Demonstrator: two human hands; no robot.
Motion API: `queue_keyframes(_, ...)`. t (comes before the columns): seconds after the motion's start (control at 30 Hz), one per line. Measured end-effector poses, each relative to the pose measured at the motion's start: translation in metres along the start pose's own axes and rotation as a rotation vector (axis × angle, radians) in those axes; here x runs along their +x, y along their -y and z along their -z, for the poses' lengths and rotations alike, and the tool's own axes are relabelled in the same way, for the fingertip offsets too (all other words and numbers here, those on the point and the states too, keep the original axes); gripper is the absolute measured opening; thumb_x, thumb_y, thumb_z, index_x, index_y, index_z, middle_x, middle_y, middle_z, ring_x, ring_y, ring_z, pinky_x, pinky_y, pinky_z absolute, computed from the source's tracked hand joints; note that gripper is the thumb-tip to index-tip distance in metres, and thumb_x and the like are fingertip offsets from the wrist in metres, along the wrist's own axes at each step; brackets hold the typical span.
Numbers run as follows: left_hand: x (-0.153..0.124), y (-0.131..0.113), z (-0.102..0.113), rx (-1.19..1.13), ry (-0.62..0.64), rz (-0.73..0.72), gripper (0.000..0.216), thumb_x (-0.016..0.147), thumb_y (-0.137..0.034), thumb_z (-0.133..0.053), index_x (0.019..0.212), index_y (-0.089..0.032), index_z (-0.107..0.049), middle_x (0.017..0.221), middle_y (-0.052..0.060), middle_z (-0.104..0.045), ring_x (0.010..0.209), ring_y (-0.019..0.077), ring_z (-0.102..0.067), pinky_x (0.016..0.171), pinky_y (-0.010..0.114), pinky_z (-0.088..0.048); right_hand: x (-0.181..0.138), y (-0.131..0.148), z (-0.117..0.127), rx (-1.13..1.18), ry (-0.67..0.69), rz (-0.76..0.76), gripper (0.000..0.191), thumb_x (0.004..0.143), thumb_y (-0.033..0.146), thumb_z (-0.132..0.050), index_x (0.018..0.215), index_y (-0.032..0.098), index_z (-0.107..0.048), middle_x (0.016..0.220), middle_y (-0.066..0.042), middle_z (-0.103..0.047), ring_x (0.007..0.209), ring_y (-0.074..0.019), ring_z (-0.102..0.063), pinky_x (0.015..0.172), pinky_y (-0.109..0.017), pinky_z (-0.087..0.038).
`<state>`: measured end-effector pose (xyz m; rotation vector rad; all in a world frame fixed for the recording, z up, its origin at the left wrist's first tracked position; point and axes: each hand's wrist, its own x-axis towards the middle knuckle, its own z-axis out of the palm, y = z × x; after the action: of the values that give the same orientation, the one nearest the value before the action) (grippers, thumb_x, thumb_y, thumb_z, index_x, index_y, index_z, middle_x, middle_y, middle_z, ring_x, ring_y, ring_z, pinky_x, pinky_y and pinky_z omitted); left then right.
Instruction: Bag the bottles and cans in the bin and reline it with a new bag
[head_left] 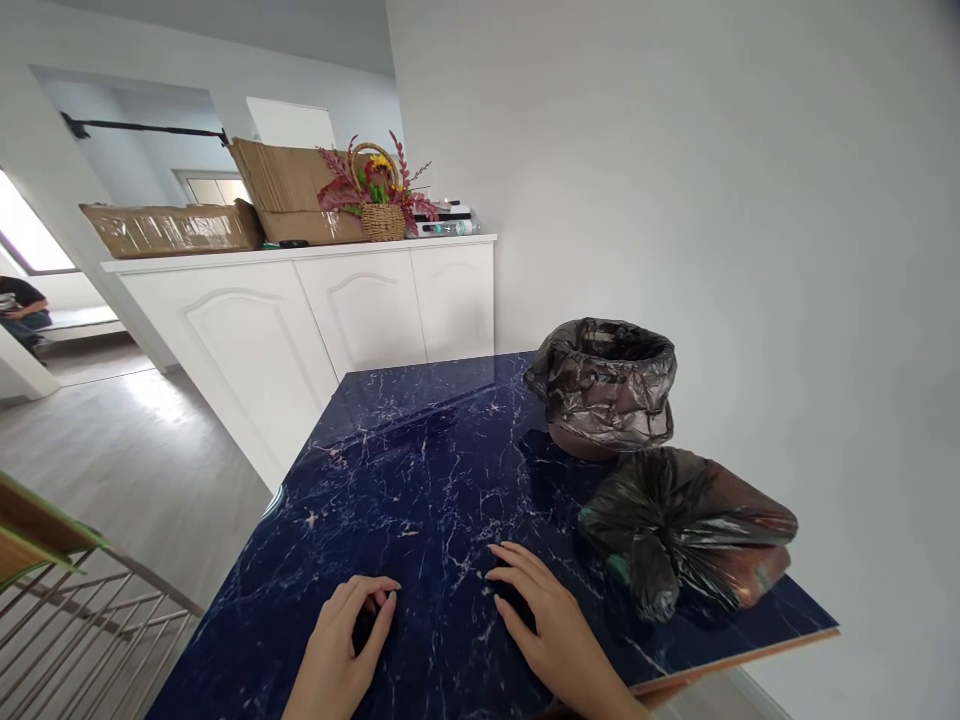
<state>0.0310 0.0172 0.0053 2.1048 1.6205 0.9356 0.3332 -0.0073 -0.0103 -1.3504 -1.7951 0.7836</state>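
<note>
Two hands noted over one glossy worktop [420,500], deep blue with white marble-like veining and a thin wood-coloured edge at the near right. We see the left hand [341,628] curled into a narrow ring, thumb tip close to forefinger tip; the right hand [551,610] is wider, its fingers loosely bent and parted. Whether the fingertips touch the surface, we cannot tell. To the right of the right hand, and apart from it, lies one knotted black plastic bag [705,535], thin, shiny and bulging, pleated tightly towards its tie, with reddish and green contents showing faintly through. Just behind it, near the plain wall [727,250], stands one round bin [579,443], smooth at the base, its open mouth and sides draped in a crinkled black liner [615,395]. Beyond the worktop we count three panelled doors on a white cabinet [240,310]. On its top: two brown cardboard boxes, the left one [180,230] banded with glossy tape, the other [289,225] with a raised flap; one woven wicker basket [383,222] of flowers; one clear plastic bottle [459,228] on its side. At lower left, a thin-barred metal rack [124,615].
</note>
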Motion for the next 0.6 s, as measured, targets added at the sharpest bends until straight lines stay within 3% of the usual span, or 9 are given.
queue_keyframes(0.3,0.001,0.000,0.000,0.009,-0.010,-0.013,0.041,0.099,-0.065,-0.056,0.106,-0.030,-0.076,0.095,0.008,-0.075,0.089,0.0275,-0.072,0.080,0.038,-0.061,0.001,-0.003,-0.003,0.002,-0.010,-0.014,0.029,0.108,0.035,-0.055,0.129,0.037,-0.074,0.157,0.001,-0.061,0.154,-0.0332,-0.048,0.122,-0.060,-0.049)
queue_keyframes(0.43,0.001,0.000,0.000,0.010,-0.007,-0.009,0.041,0.100,-0.065,-0.056,0.106,-0.030,-0.076,0.094,0.008,-0.074,0.087,0.0271,-0.072,0.078,0.038,-0.061,-0.003,-0.002,-0.004,-0.039,-0.015,-0.001,0.029,0.107,0.035,-0.054,0.128,0.036,-0.074,0.156,0.000,-0.062,0.152,-0.0318,-0.050,0.120,-0.054,-0.053)
queue_keyframes(0.6,0.001,0.002,-0.001,0.004,-0.003,-0.012,0.037,0.099,-0.063,-0.058,0.106,-0.030,-0.075,0.095,0.007,-0.074,0.087,0.0271,-0.072,0.077,0.037,-0.061,-0.018,0.005,0.024,-0.111,-0.038,0.198,0.031,0.106,0.028,-0.055,0.131,0.034,-0.072,0.142,-0.004,-0.073,0.129,-0.0261,-0.072,0.106,-0.038,-0.062)
